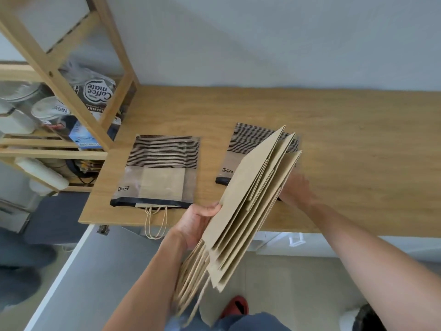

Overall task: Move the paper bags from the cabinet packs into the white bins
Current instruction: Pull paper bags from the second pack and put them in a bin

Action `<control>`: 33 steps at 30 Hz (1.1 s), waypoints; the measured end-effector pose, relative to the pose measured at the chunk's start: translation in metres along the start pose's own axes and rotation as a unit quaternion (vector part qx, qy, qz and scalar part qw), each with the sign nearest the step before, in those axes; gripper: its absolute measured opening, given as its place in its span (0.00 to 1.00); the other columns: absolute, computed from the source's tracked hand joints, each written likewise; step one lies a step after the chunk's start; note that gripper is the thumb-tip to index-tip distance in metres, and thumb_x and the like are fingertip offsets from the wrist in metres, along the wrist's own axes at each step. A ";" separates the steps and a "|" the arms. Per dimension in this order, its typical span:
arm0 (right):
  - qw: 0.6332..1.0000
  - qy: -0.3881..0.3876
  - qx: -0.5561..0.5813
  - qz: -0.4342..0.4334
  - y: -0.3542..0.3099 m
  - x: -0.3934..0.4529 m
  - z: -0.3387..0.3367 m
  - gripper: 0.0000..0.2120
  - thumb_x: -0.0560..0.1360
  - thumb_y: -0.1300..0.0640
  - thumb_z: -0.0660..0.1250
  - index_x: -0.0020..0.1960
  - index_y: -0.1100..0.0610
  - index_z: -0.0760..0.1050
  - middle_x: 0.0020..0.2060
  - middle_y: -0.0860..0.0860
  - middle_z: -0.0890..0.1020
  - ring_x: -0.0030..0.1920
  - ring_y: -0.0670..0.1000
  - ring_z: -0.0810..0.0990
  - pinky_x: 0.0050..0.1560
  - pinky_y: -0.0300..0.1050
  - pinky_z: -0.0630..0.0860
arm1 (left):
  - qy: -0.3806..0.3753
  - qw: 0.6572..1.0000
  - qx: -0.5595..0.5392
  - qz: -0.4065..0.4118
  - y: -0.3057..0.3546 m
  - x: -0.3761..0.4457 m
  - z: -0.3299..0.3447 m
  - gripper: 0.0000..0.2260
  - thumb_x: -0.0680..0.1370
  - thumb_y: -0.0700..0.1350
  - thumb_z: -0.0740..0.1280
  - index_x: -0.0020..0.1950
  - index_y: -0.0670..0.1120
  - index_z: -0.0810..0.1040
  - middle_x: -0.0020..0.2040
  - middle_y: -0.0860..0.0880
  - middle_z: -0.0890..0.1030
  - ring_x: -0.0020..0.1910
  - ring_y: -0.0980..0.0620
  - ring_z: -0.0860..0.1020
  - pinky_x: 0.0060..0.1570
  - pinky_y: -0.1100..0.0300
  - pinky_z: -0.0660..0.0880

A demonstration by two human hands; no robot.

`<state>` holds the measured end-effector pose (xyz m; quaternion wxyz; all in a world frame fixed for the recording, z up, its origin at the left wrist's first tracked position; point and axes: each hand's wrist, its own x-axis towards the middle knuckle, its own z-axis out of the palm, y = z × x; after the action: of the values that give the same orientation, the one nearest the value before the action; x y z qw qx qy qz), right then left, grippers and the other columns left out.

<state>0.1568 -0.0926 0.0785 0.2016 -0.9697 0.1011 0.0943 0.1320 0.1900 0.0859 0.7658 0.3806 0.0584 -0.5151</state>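
My left hand (pixel 196 223) grips a fanned stack of several flat brown paper bags (pixel 248 201), tilted on edge above the table's front edge, their cord handles (pixel 191 280) hanging toward me. My right hand (pixel 297 189) rests behind the stack, on the near end of a striped clear plastic pack (pixel 241 149) lying on the wooden table (pixel 358 139). Whether its fingers are closed on that pack is hidden by the bags. A second striped pack (pixel 160 170) lies to the left, brown bags inside and two cord handles (pixel 155 223) dangling over the table edge.
A wooden shelf unit (pixel 55 75) with tins, jars and a Coffee mate pouch (pixel 97 94) stands at the table's left end. A white bin rim (pixel 296 240) shows under the table. A white panel edge (pixel 64 273) runs along the floor at left. My red shoe (pixel 235 306) is below.
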 end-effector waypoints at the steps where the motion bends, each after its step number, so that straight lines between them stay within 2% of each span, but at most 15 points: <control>1: 0.994 -0.005 0.107 0.004 -0.007 -0.004 -0.005 0.10 0.77 0.50 0.61 0.40 0.50 0.78 0.45 0.51 0.80 0.52 0.58 0.79 0.54 0.52 0.74 | 0.025 1.000 -0.002 0.008 -0.001 0.006 0.001 0.22 0.71 0.45 0.72 0.64 0.41 0.77 0.52 0.43 0.79 0.46 0.44 0.79 0.52 0.51 0.74; 3: 0.921 -0.040 0.385 0.038 -0.028 -0.013 -0.019 0.15 0.78 0.41 0.59 0.40 0.43 0.81 0.43 0.49 0.82 0.49 0.52 0.80 0.54 0.50 0.73 | 0.099 0.995 0.005 0.020 -0.001 0.017 0.002 0.20 0.73 0.46 0.69 0.64 0.43 0.77 0.52 0.44 0.81 0.46 0.45 0.81 0.50 0.51 0.76; 5: 0.790 -0.047 0.610 0.049 -0.039 -0.009 -0.027 0.28 0.74 0.28 0.57 0.59 0.45 0.82 0.58 0.55 0.83 0.59 0.56 0.80 0.61 0.55 0.73 | 0.168 0.985 0.021 0.015 0.002 0.027 0.004 0.18 0.74 0.47 0.68 0.62 0.43 0.78 0.49 0.46 0.83 0.43 0.46 0.82 0.44 0.53 0.77; 6: 0.751 -0.041 0.658 0.043 -0.044 -0.009 -0.031 0.35 0.73 0.27 0.57 0.66 0.51 0.78 0.63 0.57 0.81 0.63 0.57 0.79 0.65 0.55 0.73 | 0.195 0.980 0.035 0.010 0.003 0.031 0.004 0.16 0.75 0.48 0.68 0.60 0.43 0.79 0.48 0.46 0.84 0.43 0.46 0.82 0.42 0.54 0.77; 7: 0.751 -0.036 0.659 0.034 -0.050 -0.011 -0.035 0.36 0.74 0.30 0.59 0.68 0.56 0.76 0.63 0.58 0.80 0.63 0.57 0.79 0.65 0.54 0.74 | 0.221 0.974 0.058 0.001 0.004 0.037 0.004 0.15 0.76 0.49 0.67 0.59 0.43 0.79 0.47 0.46 0.84 0.44 0.46 0.82 0.43 0.53 0.78; 9: 0.806 -0.058 0.588 0.032 -0.067 -0.014 -0.041 0.25 0.76 0.42 0.65 0.62 0.61 0.78 0.54 0.57 0.85 0.55 0.56 0.84 0.58 0.50 0.78 | 0.269 0.956 0.119 -0.009 0.006 0.049 0.006 0.20 0.74 0.54 0.68 0.60 0.43 0.79 0.52 0.45 0.84 0.52 0.43 0.81 0.53 0.49 0.78; 11: 0.848 -0.054 0.522 0.074 -0.081 -0.011 -0.042 0.18 0.67 0.52 0.71 0.53 0.61 0.79 0.47 0.56 0.86 0.50 0.58 0.84 0.53 0.50 0.78 | 0.328 0.929 0.173 -0.011 0.003 0.065 0.003 0.32 0.66 0.63 0.69 0.63 0.45 0.77 0.59 0.45 0.82 0.58 0.43 0.79 0.62 0.45 0.74; 13: 0.852 -0.030 0.508 0.123 -0.088 -0.004 -0.043 0.17 0.61 0.54 0.67 0.47 0.59 0.74 0.44 0.56 0.82 0.47 0.58 0.81 0.50 0.50 0.75 | 0.374 0.901 0.219 0.017 -0.002 0.083 -0.006 0.34 0.66 0.66 0.65 0.64 0.46 0.76 0.60 0.46 0.80 0.58 0.44 0.78 0.63 0.44 0.72; 16: 0.867 -0.030 0.481 0.124 -0.101 0.005 -0.050 0.08 0.68 0.57 0.65 0.46 0.56 0.72 0.44 0.55 0.79 0.45 0.56 0.77 0.48 0.49 0.71 | 0.380 0.873 0.303 0.035 0.006 0.074 0.027 0.32 0.74 0.65 0.55 0.67 0.45 0.74 0.63 0.44 0.78 0.61 0.42 0.75 0.66 0.45 0.69; 18: 0.882 -0.039 0.454 0.116 -0.108 0.010 -0.053 0.05 0.73 0.61 0.63 0.49 0.55 0.72 0.46 0.55 0.79 0.46 0.55 0.77 0.48 0.48 0.71 | 0.389 0.835 0.387 0.037 0.008 0.073 0.039 0.26 0.81 0.57 0.50 0.67 0.41 0.74 0.65 0.39 0.75 0.64 0.39 0.72 0.66 0.47 0.66; 21: 0.903 -0.072 0.415 0.086 -0.120 0.013 -0.053 0.19 0.76 0.59 0.63 0.66 0.56 0.71 0.59 0.54 0.79 0.56 0.55 0.77 0.52 0.48 0.72 | 0.412 0.787 0.455 0.055 0.009 0.073 0.042 0.27 0.80 0.59 0.48 0.66 0.45 0.75 0.67 0.39 0.74 0.68 0.38 0.67 0.64 0.44 0.63; 24: 0.894 -0.097 0.431 0.068 -0.140 0.011 -0.046 0.30 0.79 0.44 0.62 0.77 0.52 0.61 0.74 0.50 0.68 0.71 0.54 0.68 0.67 0.51 0.64 | 0.371 0.847 0.342 0.170 0.019 0.065 0.045 0.26 0.80 0.62 0.55 0.74 0.51 0.69 0.72 0.47 0.71 0.71 0.45 0.67 0.67 0.51 0.64; 26: 0.866 -0.116 0.483 0.062 -0.151 0.011 -0.039 0.35 0.79 0.35 0.56 0.80 0.49 0.53 0.79 0.48 0.59 0.77 0.52 0.58 0.74 0.53 0.55 | 0.329 0.882 0.270 0.204 0.027 0.059 0.045 0.31 0.75 0.69 0.57 0.75 0.58 0.66 0.75 0.51 0.67 0.73 0.47 0.66 0.70 0.42 0.64; 30: 0.846 -0.128 0.511 0.084 -0.160 0.010 -0.031 0.32 0.79 0.35 0.56 0.79 0.49 0.58 0.77 0.50 0.63 0.75 0.53 0.62 0.74 0.51 0.58 | 0.275 0.906 0.226 0.228 0.039 0.047 0.045 0.40 0.68 0.75 0.59 0.76 0.59 0.63 0.76 0.52 0.66 0.74 0.48 0.64 0.71 0.38 0.62; 33: 0.837 -0.136 0.522 0.091 -0.163 0.011 -0.028 0.33 0.77 0.35 0.60 0.77 0.48 0.62 0.75 0.51 0.66 0.73 0.53 0.65 0.74 0.54 0.59 | 0.249 0.924 0.189 0.219 0.042 0.042 0.047 0.42 0.66 0.76 0.64 0.76 0.58 0.64 0.74 0.49 0.70 0.71 0.45 0.70 0.66 0.35 0.68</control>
<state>0.2092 0.0412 0.1617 0.6799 -0.6846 0.1949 0.1763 0.1720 0.1355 0.1205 0.7339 0.6376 0.0639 -0.2251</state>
